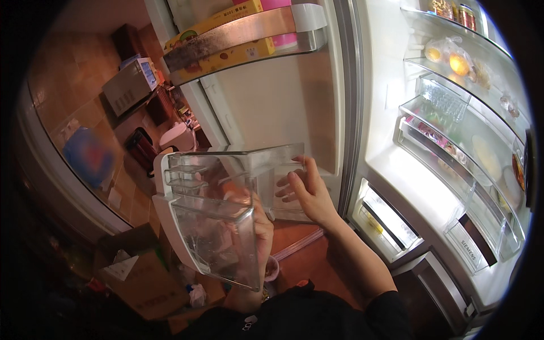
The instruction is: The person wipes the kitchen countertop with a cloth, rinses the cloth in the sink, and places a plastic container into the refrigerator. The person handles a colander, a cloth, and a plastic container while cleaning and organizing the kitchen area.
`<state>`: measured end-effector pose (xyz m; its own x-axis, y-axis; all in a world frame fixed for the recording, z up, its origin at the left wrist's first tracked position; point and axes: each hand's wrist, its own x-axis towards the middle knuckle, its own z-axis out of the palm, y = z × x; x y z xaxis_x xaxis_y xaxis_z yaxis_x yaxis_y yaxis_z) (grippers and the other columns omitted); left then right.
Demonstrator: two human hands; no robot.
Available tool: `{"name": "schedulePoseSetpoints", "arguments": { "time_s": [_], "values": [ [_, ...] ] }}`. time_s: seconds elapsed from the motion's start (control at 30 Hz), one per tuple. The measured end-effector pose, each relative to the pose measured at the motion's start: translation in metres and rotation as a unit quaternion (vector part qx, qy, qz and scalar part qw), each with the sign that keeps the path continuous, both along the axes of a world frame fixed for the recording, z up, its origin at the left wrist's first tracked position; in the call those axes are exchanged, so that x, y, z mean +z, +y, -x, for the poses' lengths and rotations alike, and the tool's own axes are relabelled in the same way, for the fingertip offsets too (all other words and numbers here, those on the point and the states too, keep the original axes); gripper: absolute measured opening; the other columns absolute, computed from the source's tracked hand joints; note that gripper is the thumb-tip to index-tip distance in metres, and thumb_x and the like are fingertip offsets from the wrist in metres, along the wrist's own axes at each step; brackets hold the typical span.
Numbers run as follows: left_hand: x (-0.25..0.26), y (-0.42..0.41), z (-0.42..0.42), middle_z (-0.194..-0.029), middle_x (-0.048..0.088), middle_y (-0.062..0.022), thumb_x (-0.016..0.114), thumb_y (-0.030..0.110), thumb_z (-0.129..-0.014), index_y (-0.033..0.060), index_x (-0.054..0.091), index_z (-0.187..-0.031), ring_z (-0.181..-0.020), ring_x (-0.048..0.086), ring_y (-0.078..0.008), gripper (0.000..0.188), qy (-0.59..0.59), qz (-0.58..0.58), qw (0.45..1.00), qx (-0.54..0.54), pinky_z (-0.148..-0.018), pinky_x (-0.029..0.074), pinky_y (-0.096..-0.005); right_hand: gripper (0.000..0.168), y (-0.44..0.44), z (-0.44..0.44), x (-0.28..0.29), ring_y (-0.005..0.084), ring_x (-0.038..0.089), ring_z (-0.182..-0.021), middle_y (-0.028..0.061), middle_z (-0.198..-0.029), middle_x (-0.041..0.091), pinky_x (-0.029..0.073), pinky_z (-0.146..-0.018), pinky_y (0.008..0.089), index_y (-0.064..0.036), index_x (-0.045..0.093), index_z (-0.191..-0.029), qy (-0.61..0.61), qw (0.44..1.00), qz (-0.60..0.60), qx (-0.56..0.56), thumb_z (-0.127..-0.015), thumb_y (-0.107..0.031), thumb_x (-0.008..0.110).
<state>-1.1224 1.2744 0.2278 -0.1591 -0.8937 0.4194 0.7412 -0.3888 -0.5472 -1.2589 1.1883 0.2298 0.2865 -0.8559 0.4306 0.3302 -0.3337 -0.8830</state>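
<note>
A clear plastic refrigerator door bin (221, 208) with a white end is tilted in front of me, near the inner panel of the refrigerator door (272, 106). My left hand (260, 229) grips it, seen partly through the clear plastic. Beside the bin's far right corner is my right hand (307, 187), fingers spread; whether a fingertip touches the plastic I cannot tell. Above, a fitted door shelf (250, 29) holds yellow boxes (225, 19) and a pink item.
On the right stands the lit refrigerator interior, with glass shelves (463, 80), bagged fruit (459, 63) and a drawer (467, 246). A cardboard box (144, 276) is at lower left, with a small pink bin (272, 270) nearer the middle. A microwave (129, 87) stands farther back.
</note>
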Motion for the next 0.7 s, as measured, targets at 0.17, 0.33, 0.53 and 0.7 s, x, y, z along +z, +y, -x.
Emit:
{"name": "schedulePoseSetpoints", "arguments": {
  "time_s": [0.17,0.33,0.53,0.7],
  "values": [
    [-0.004,0.01,0.005,-0.098,0.065,-0.0172,0.052,0.004,-0.094,-0.0065,0.051,-0.12,-0.076,0.069,-0.0238,0.028,0.002,-0.005,1.0,-0.03,-0.068,0.063,-0.0302,0.037,0.009,0.005,0.01,0.0203,0.069,-0.07,0.0155,-0.086,0.067,0.055,-0.058,0.0308,-0.002,0.036,-0.13,0.044,0.999,0.005,-0.016,-0.098,-0.016,0.05],
    [-0.011,0.013,0.014,-0.098,0.066,-0.0164,0.053,0.003,-0.093,-0.0058,0.05,-0.12,-0.076,0.068,-0.0226,0.028,0.002,-0.004,1.0,-0.005,-0.068,0.063,-0.0311,0.037,0.007,0.006,-0.001,0.0211,0.069,-0.07,0.0149,-0.084,0.067,0.055,-0.058,0.0312,-0.002,0.036,-0.131,0.017,1.0,-0.011,-0.004,-0.099,-0.016,0.049],
    [-0.008,0.01,0.001,-0.098,0.066,-0.0083,0.06,0.006,-0.088,-0.0005,0.05,-0.125,-0.073,0.063,-0.0134,0.039,-0.038,-0.057,0.998,-0.007,-0.06,0.054,-0.0212,0.038,0.003,0.004,-0.012,0.0209,0.069,-0.076,0.0157,-0.091,0.065,0.056,-0.061,0.0312,-0.003,0.034,-0.131,-0.036,0.996,-0.073,0.042,-0.1,-0.018,0.049],
    [-0.015,-0.014,-0.035,-0.101,0.062,-0.0131,0.056,0.013,-0.093,0.0014,0.05,-0.129,-0.084,0.061,-0.0182,0.038,-0.094,-0.01,0.995,0.044,-0.073,0.057,-0.0316,0.038,-0.014,-0.006,-0.036,0.0205,0.068,-0.082,0.0145,-0.096,0.065,0.054,-0.064,0.0301,-0.002,0.036,-0.129,0.049,0.999,0.004,-0.008,-0.1,-0.021,0.051]
  ]
}}
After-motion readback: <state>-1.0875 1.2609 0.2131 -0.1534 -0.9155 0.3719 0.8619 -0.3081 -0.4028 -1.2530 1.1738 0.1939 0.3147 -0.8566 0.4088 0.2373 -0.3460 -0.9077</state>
